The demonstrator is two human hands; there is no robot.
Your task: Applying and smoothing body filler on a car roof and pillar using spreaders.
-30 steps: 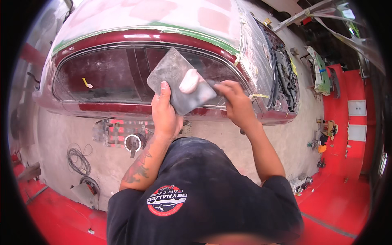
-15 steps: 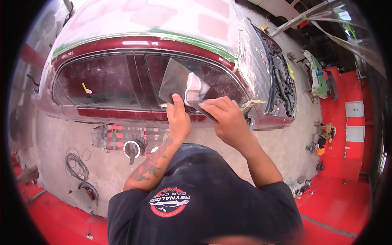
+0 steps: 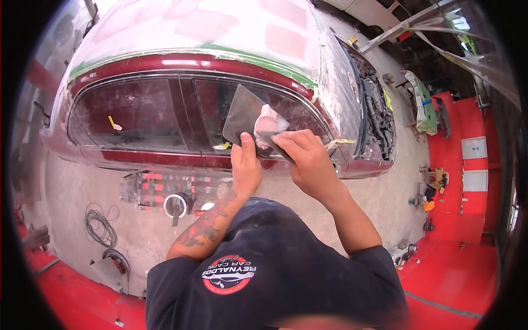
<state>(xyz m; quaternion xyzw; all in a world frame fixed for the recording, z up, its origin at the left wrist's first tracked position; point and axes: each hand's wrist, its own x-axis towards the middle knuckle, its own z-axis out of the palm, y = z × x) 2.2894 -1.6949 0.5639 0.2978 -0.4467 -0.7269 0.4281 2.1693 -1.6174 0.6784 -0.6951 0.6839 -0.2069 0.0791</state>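
My left hand point(image 3: 246, 171) grips the lower edge of a flat dark grey mixing board point(image 3: 241, 114), its thumb lying on top. On the board's right part sits a mound of pale pink and white body filler point(image 3: 268, 122). My right hand point(image 3: 311, 165) is closed on a thin dark spreader point(image 3: 282, 152), whose edge meets the lower side of the filler. Both hands are raised in front of the side windows of a dark red car point(image 3: 132, 157). Part of the spreader is hidden under my right fingers.
The car's roof point(image 3: 192, 25) is sanded in pale and pink patches. Plastic sheeting point(image 3: 340, 99) covers the windshield area. Below the car, a roll of tape point(image 3: 176, 205) rests by a low platform. A coiled cable point(image 3: 100, 225) lies on the floor at left.
The filler has turned from mostly white to a more blended pink and is shaped differently. The board and both hands have shifted slightly right and down in view.
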